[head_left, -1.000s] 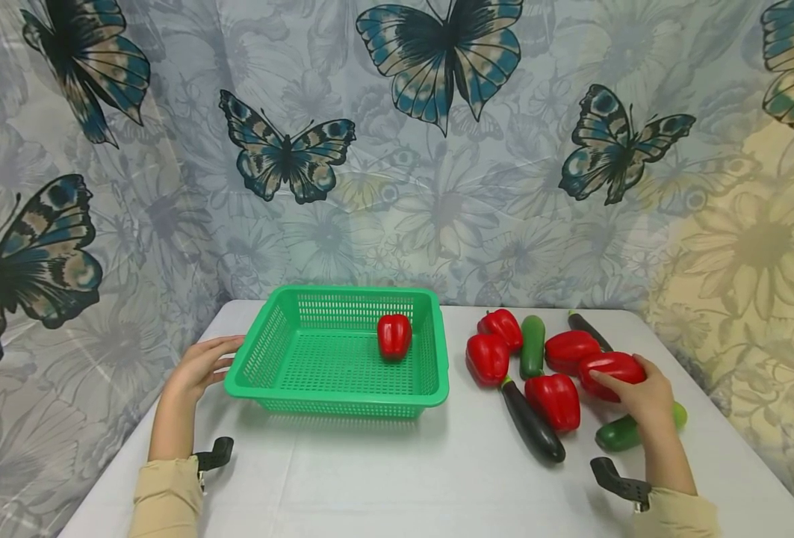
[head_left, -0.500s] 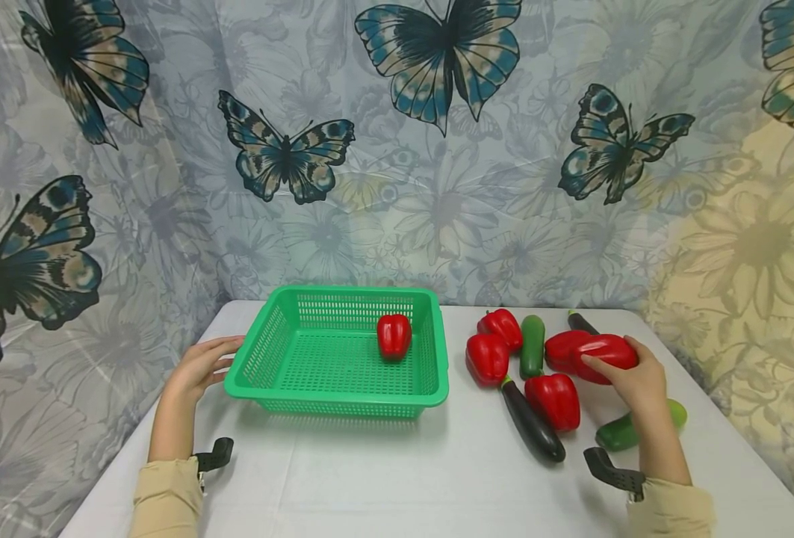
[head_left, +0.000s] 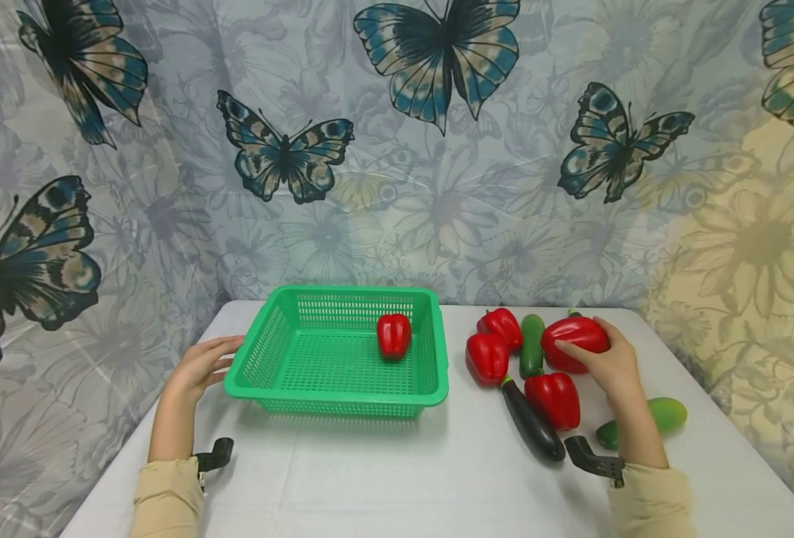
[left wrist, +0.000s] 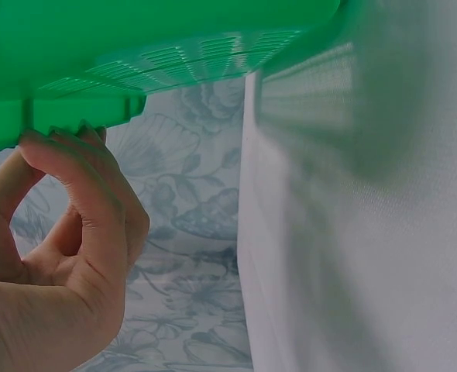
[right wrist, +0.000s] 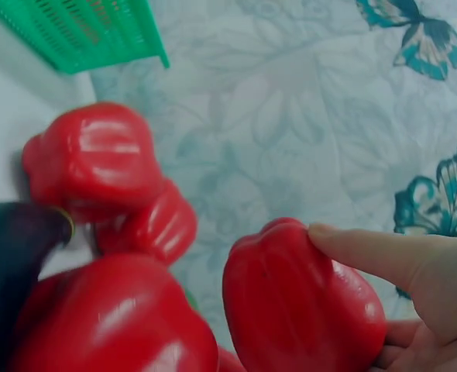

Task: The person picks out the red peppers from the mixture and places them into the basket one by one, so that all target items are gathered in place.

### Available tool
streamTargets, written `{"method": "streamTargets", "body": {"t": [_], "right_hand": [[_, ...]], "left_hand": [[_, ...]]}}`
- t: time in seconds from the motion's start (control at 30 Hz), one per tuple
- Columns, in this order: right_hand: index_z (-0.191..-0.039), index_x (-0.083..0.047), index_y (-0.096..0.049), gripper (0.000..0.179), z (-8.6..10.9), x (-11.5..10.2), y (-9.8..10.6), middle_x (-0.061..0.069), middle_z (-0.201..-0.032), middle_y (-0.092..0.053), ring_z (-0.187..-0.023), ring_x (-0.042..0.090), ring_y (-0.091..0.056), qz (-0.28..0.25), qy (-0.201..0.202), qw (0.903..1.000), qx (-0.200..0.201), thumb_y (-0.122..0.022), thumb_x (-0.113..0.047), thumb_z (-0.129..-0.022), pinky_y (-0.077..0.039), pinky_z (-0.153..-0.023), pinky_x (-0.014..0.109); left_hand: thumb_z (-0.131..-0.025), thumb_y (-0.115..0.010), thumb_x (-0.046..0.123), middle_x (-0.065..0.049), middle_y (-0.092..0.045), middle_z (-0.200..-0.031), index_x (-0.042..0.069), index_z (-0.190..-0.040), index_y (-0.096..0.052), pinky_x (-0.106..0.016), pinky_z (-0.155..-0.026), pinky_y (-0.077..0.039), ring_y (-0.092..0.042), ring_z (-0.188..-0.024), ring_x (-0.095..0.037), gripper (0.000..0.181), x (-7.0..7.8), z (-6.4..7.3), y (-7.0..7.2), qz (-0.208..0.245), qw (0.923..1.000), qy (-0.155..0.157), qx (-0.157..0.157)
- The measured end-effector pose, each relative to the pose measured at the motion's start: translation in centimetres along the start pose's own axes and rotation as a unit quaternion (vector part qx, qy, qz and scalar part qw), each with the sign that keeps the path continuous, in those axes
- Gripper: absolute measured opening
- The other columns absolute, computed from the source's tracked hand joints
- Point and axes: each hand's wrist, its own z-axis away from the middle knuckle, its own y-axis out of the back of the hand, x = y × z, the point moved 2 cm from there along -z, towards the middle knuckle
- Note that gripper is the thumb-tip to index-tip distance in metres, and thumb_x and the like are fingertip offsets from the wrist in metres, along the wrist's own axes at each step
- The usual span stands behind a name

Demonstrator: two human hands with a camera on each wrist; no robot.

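My left hand (head_left: pixel 196 368) is at the left rim of a green slotted basket (head_left: pixel 336 393); in the left wrist view its fingers and thumb pinch the rim's edge. Inside the basket, toward its right side, lies a red bell pepper (head_left: pixel 394 336). On the right, my right hand (head_left: pixel 608 360) grips another red bell pepper (head_left: pixel 585 334), thumb on its near side. The right wrist view shows this held pepper (right wrist: pixel 290 302) raised beside the others. In the head view it overlaps a further red pepper (head_left: pixel 561 361) behind it.
Left of the right hand lie more red peppers (head_left: pixel 487 360), a cucumber (head_left: pixel 532 345) and a dark eggplant (head_left: pixel 534 424). A green cucumber (head_left: pixel 665 415) is partly behind the right forearm. A butterfly-print cloth (head_left: pixel 437 224) stands behind the white table (head_left: pixel 343 478).
My right hand has carried the bell pepper up and left, away from the cucumber and over the pepper behind. The left hand and basket have stayed put.
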Motion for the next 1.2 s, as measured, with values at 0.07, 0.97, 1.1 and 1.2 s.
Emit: {"method": "streamTargets", "body": {"t": [0.07,0.97,1.1,1.2], "right_hand": [[-0.157,-0.005,-0.007,0.089,0.0,-0.5,-0.4,0.032,-0.155,-0.022,-0.138,0.05,-0.027,-0.005,0.004,1.0,-0.005,-0.064,-0.033,-0.094,-0.036,-0.108,0.063],[-0.158,-0.013,-0.009,0.095,-0.2,-5.7,-5.0,0.027,-0.156,-0.025,-0.138,0.048,-0.03,0.008,0.054,0.9959,-0.072,-0.069,-0.039,-0.09,-0.043,-0.104,0.06],[-0.158,-0.014,-0.01,0.094,-0.1,-6.3,-5.6,0.026,-0.156,-0.026,-0.138,0.047,-0.03,0.008,0.053,0.9957,-0.075,-0.07,-0.037,-0.089,-0.043,-0.104,0.06],[-0.158,-0.015,-0.01,0.095,0.0,-6.7,-5.9,0.026,-0.155,-0.026,-0.137,0.047,-0.031,0.011,0.054,0.995,-0.084,-0.071,-0.037,-0.089,-0.044,-0.103,0.059]], "left_hand": [[-0.076,-0.075,0.06,0.012,-0.061,-0.116,0.014,-0.139,-0.054,-0.027,-0.083,-0.055,-0.067,-0.097,-0.006,0.081,0.0,0.0,0.0,0.004,1.0,0.0,-0.001],[-0.074,-0.076,0.061,0.013,-0.063,-0.112,0.014,-0.138,-0.055,-0.027,-0.081,-0.056,-0.068,-0.095,-0.006,0.081,-0.6,-0.8,0.0,0.006,0.9999,0.001,0.013],[-0.075,-0.077,0.06,0.014,-0.064,-0.11,0.013,-0.138,-0.055,-0.027,-0.079,-0.057,-0.069,-0.094,-0.006,0.081,-0.5,-0.6,0.1,0.012,0.9999,0.0,0.011],[-0.075,-0.077,0.059,0.015,-0.065,-0.108,0.013,-0.137,-0.055,-0.027,-0.078,-0.057,-0.069,-0.093,-0.006,0.08,-0.4,-0.5,0.1,0.016,0.9998,0.0,0.01]]}}
